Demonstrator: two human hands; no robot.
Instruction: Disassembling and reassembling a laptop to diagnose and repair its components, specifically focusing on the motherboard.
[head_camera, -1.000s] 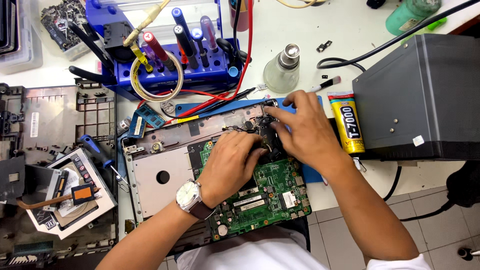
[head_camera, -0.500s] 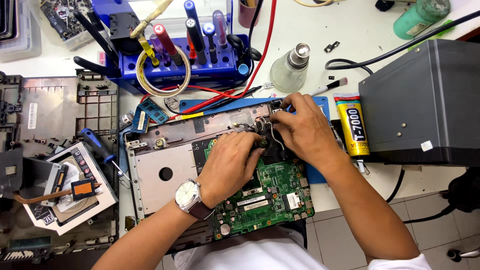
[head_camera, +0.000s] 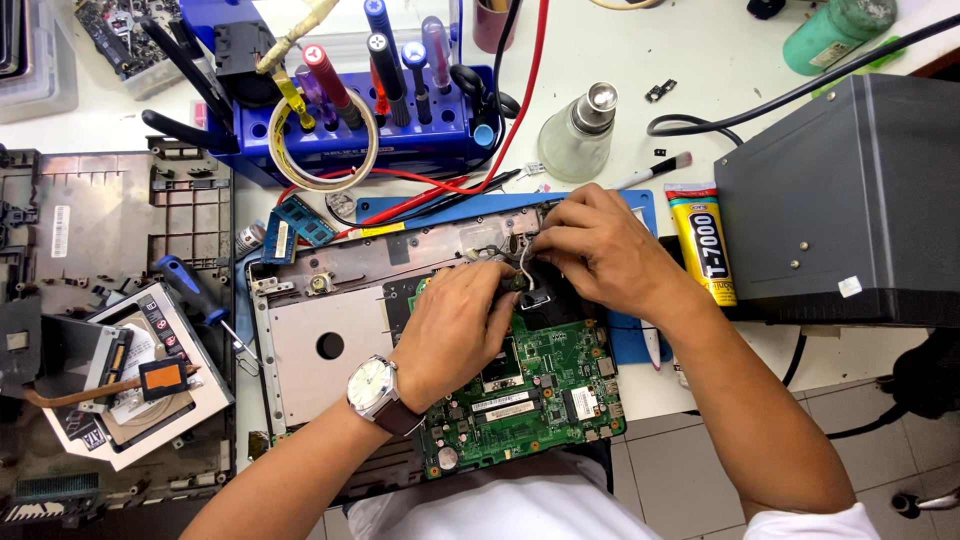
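White bench: both hands (head_camera: 455, 325) (head_camera: 600, 250) pinch thin wire (head_camera: 522, 262) over green motherboard (head_camera: 540, 385) (chassis beneath).

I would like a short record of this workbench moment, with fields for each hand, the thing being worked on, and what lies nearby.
left hand: left hand, wristwatch on the wrist, fingers on the black part at the top of the green circuit board
right hand: right hand, pinching thin wires over the same spot
base: grey laptop chassis on a blue mat
behind: blue tool rack, glass bottle
right side: yellow glue tube, dark grey box
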